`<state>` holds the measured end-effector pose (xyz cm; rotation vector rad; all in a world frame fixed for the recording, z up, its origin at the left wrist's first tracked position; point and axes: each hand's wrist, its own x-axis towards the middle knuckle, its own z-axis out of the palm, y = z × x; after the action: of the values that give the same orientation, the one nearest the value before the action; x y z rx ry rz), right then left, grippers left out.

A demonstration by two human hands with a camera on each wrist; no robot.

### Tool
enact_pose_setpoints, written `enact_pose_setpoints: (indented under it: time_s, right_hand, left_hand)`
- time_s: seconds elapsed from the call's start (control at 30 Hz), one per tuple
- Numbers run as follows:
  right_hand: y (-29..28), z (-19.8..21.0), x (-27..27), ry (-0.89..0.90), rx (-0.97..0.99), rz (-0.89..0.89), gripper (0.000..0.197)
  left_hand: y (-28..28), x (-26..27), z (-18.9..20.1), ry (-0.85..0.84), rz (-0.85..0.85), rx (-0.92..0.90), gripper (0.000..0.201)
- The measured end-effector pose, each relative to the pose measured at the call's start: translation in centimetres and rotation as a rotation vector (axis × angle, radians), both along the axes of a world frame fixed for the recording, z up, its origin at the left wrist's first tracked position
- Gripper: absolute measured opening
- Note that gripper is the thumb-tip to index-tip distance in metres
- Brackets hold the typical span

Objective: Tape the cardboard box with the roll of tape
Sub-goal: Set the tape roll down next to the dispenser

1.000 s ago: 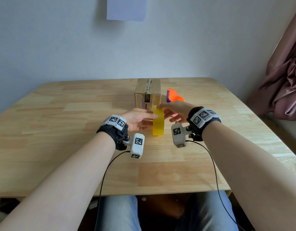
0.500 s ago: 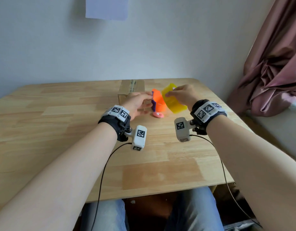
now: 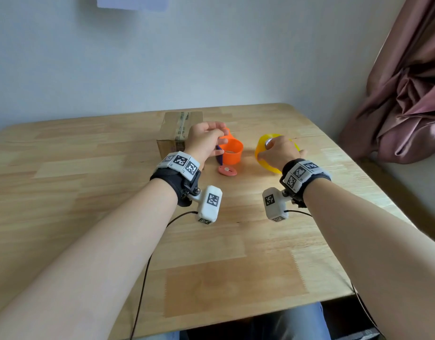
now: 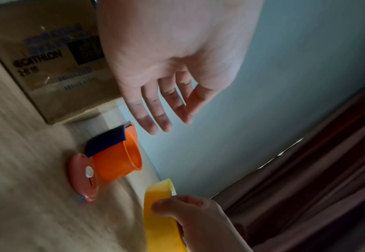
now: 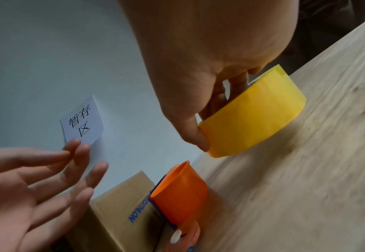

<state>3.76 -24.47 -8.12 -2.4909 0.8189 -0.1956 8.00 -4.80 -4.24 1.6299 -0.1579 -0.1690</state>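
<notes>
The cardboard box (image 3: 179, 133) stands at the table's far middle with a strip of tape along its top. My right hand (image 3: 277, 150) grips the yellow tape roll (image 3: 261, 149), thumb outside and fingers inside the ring (image 5: 255, 119). The roll sits tilted, low over the table, to the right of the orange tape dispenser (image 3: 232, 152). My left hand (image 3: 206, 141) hovers over the dispenser, just right of the box, fingers loosely extended (image 4: 164, 109) and holding nothing. The box's printed side (image 4: 54, 59) faces me.
The dispenser has a dark blue blade guard (image 4: 106, 145) and a pink foot (image 3: 227, 171) on the wooden table (image 3: 89, 192). A pink curtain (image 3: 407, 99) hangs at the right, past the table edge. A paper note (image 5: 82, 126) is on the wall.
My right hand has carried the yellow roll from in front of the box to the right of the dispenser and lowered it. My left hand has let go of the roll and now hovers over the dispenser.
</notes>
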Motion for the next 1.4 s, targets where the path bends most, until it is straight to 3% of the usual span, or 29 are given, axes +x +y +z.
enact_pose_setpoints:
  time_s: [0.13,0.33,0.4,0.5,0.6,0.7,0.8,0.97,1.03,1.13,1.27,1.4]
  right_hand:
    - [-0.3,-1.0,1.3,0.046,-0.055,0.026,0.012]
    - [-0.2,-1.4,2.1,0.160,-0.079,0.089,0.040]
    - [0.3,-1.1,2.5,0.090,-0.095,0.106,0.049]
    - [2.0,-0.2,3.3,-0.143,-0.059,0.178,0.032]
    - [4.6,0.8,4.3,-0.288,0.029,0.346,0.020]
    - [7.5,1.5,5.3,-0.256,0.175,0.496,0.035]
    - [9.6,1.3,5.9,-0.183,0.260,0.486,0.046]
    - [10.8,0.9,5.8,-0.250,0.339,0.460,0.030]
    - [10.9,1.0,5.4,-0.250,0.335,0.504,0.023]
    - [10.9,1.1,5.3,-0.188,0.246,0.486,0.025]
    - [10.0,0.7,5.1,0.059,-0.145,0.277,0.038]
    - [8.8,-0.9,4.5,0.264,-0.117,0.259,0.035]
  left_hand:
    - [-0.5,0.8,0.0,-0.088,0.046,-0.023,0.024]
    - [0.4,2.1,0.0,-0.312,0.298,0.073,0.029]
    - [1.3,2.7,-0.1,-0.363,0.382,0.126,0.026]
    - [3.1,3.9,-0.5,-0.396,0.537,0.223,0.029]
    - [5.2,4.8,-1.3,-0.253,0.635,0.350,0.031]
    - [7.1,5.6,-2.7,-0.099,0.523,0.185,0.044]
    - [7.9,5.4,-3.4,0.035,0.367,0.094,0.043]
    - [9.1,5.2,-3.9,0.070,0.391,0.151,0.018]
    - [9.8,5.1,-4.3,0.070,0.454,0.183,0.019]
    - [10.1,4.4,-4.3,0.098,0.494,0.213,0.021]
    - [9.6,4.0,-3.8,0.135,0.466,0.234,0.017]
    - [9.0,3.9,-4.2,0.111,0.436,0.127,0.022]
